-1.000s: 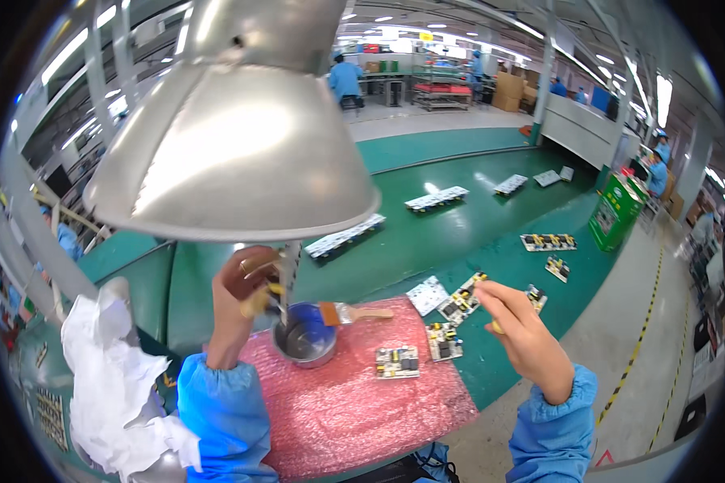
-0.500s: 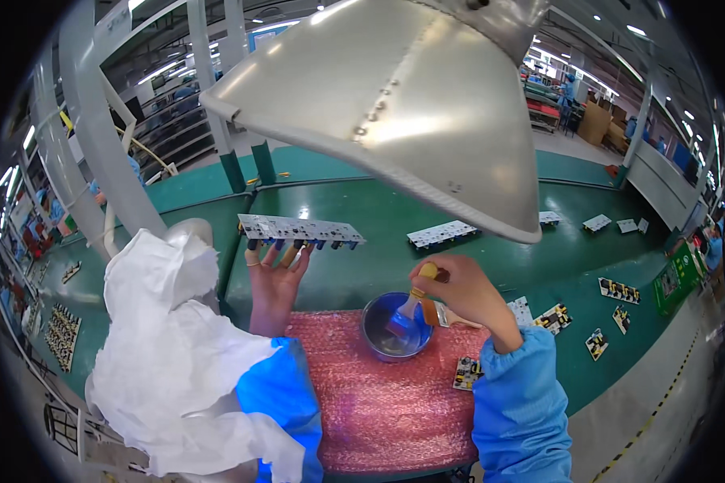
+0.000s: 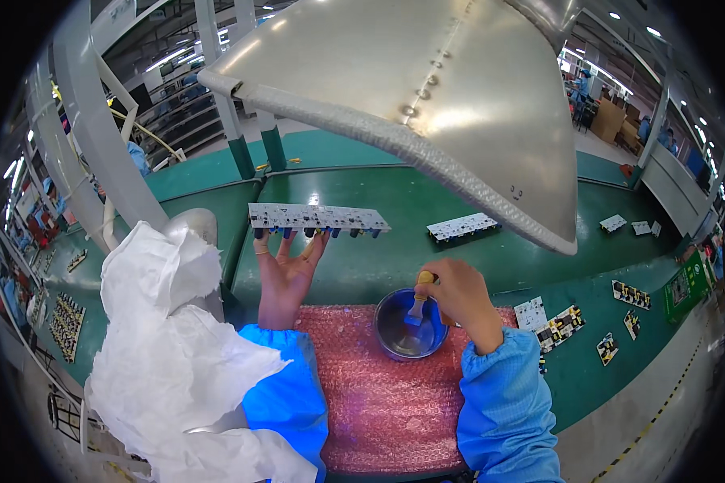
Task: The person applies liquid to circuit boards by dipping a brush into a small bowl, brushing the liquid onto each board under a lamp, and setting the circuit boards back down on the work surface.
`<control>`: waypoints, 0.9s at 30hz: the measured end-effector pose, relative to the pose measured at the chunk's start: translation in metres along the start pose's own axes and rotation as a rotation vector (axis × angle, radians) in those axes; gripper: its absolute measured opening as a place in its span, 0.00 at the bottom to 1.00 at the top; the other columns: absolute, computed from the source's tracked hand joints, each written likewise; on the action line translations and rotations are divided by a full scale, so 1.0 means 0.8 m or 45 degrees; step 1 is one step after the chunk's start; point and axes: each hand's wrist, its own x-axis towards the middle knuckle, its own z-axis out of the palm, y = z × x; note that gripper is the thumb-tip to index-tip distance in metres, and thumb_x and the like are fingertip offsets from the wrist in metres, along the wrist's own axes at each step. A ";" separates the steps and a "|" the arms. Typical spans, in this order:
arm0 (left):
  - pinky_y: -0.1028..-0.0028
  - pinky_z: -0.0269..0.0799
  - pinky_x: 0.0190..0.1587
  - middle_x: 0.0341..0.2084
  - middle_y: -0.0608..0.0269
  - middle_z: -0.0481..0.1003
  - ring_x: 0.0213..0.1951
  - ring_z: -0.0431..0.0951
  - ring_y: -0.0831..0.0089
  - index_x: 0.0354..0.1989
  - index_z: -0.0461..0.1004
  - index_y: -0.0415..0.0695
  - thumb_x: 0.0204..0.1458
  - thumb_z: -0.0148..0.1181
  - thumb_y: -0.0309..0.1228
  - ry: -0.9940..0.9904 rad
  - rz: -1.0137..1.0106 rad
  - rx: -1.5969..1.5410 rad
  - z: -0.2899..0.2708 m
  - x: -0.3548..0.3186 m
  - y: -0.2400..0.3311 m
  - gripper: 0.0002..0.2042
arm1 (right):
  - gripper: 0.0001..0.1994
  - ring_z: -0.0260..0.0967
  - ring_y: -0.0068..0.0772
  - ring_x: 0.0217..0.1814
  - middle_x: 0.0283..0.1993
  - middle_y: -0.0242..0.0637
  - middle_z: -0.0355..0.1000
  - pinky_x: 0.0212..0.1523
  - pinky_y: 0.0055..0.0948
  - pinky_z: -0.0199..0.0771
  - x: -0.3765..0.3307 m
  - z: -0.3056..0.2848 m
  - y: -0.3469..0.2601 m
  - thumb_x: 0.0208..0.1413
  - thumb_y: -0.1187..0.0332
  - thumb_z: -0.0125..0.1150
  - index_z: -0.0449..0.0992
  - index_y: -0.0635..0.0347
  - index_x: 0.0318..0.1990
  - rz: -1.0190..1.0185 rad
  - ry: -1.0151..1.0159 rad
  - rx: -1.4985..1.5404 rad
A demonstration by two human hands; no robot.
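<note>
Left hand: the left hand [image 3: 286, 274] is spread open, palm up, fingertips propping a long circuit board [image 3: 318, 218] from below, not wrapped around it.
Right hand: the right hand [image 3: 457, 291] is closed around the wooden handle of a small brush [image 3: 417, 306].
Brush: bristles dip into a round metal bowl [image 3: 411, 326], tilted from the hand down to the bowl's middle.
Bowl: sits on a pink bubble-wrap mat [image 3: 387, 394], just beside the right wrist.
Circuit board: held level above the green conveyor belt [image 3: 379, 266], blue and dark parts hanging under it.
Around: a second board [image 3: 463, 227] lies farther on the belt; small boards [image 3: 560, 322] lie right of the mat; white crumpled cloth [image 3: 165, 338] at left; a metal lamp hood [image 3: 427, 105] overhead.
</note>
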 end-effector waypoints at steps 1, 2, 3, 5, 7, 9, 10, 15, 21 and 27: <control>0.55 0.71 0.54 0.57 0.35 0.50 0.59 0.56 0.42 0.49 0.62 0.41 0.45 0.66 0.44 0.002 0.004 0.003 0.003 0.000 -0.001 0.28 | 0.07 0.72 0.45 0.30 0.23 0.40 0.73 0.31 0.41 0.69 -0.002 -0.003 -0.003 0.43 0.63 0.61 0.78 0.55 0.25 -0.002 0.051 -0.055; 0.54 0.70 0.54 0.57 0.36 0.50 0.59 0.56 0.42 0.49 0.62 0.41 0.45 0.67 0.44 0.012 0.001 -0.041 0.005 -0.003 0.000 0.28 | 0.07 0.72 0.45 0.30 0.23 0.40 0.73 0.31 0.41 0.69 -0.004 -0.007 -0.007 0.43 0.63 0.61 0.78 0.55 0.25 -0.002 0.047 -0.047; 0.53 0.70 0.54 0.58 0.36 0.50 0.59 0.57 0.42 0.49 0.63 0.41 0.44 0.67 0.44 0.022 -0.003 -0.085 0.006 -0.005 0.000 0.29 | 0.07 0.72 0.45 0.29 0.24 0.41 0.73 0.30 0.40 0.68 -0.005 -0.014 -0.012 0.44 0.63 0.61 0.77 0.56 0.27 -0.016 0.063 -0.008; 0.51 0.68 0.55 0.58 0.37 0.51 0.59 0.57 0.42 0.49 0.63 0.41 0.44 0.67 0.43 -0.013 -0.028 -0.133 0.006 -0.008 0.005 0.28 | 0.08 0.71 0.45 0.28 0.26 0.41 0.73 0.30 0.39 0.67 -0.003 -0.019 -0.012 0.45 0.63 0.62 0.77 0.57 0.28 -0.027 0.082 0.037; 0.49 0.66 0.56 0.58 0.38 0.51 0.59 0.57 0.43 0.48 0.63 0.42 0.43 0.68 0.43 -0.039 -0.062 -0.187 0.003 -0.008 0.000 0.28 | 0.09 0.70 0.44 0.28 0.27 0.41 0.73 0.31 0.38 0.67 0.001 -0.015 -0.001 0.46 0.64 0.61 0.76 0.58 0.31 -0.176 0.285 0.088; 0.47 0.60 0.60 0.58 0.39 0.53 0.60 0.56 0.43 0.46 0.64 0.41 0.43 0.68 0.44 -0.008 0.021 -0.167 0.004 -0.010 -0.007 0.27 | 0.08 0.70 0.44 0.28 0.27 0.41 0.73 0.31 0.37 0.67 0.002 -0.012 0.005 0.47 0.64 0.60 0.75 0.58 0.32 -0.217 0.324 0.078; 0.47 0.60 0.60 0.58 0.39 0.53 0.60 0.56 0.43 0.46 0.64 0.41 0.43 0.68 0.44 -0.008 0.015 -0.161 0.003 -0.010 -0.008 0.27 | 0.08 0.70 0.43 0.29 0.28 0.40 0.73 0.32 0.36 0.67 0.002 -0.012 0.007 0.48 0.65 0.60 0.75 0.59 0.33 -0.265 0.362 0.066; 0.43 0.53 0.63 0.56 0.34 0.55 0.60 0.57 0.41 0.47 0.62 0.40 0.45 0.65 0.46 -0.053 0.053 -0.031 0.002 -0.015 -0.013 0.28 | 0.07 0.71 0.41 0.30 0.30 0.40 0.75 0.32 0.32 0.68 0.000 -0.022 -0.005 0.48 0.67 0.59 0.75 0.59 0.33 -0.229 0.396 0.195; 0.40 0.50 0.63 0.56 0.35 0.53 0.62 0.53 0.40 0.48 0.61 0.41 0.46 0.64 0.47 -0.122 0.054 -0.123 0.009 -0.013 -0.015 0.29 | 0.06 0.74 0.31 0.30 0.30 0.40 0.75 0.31 0.26 0.71 -0.006 -0.039 -0.020 0.49 0.73 0.56 0.75 0.64 0.34 -0.071 0.231 0.608; 0.37 0.48 0.63 0.56 0.36 0.51 0.63 0.50 0.38 0.47 0.60 0.37 0.46 0.64 0.46 -0.182 0.067 -0.082 0.013 -0.017 -0.012 0.29 | 0.05 0.74 0.25 0.32 0.29 0.39 0.75 0.33 0.24 0.72 -0.009 -0.052 -0.013 0.50 0.75 0.58 0.74 0.66 0.34 -0.112 0.198 0.594</control>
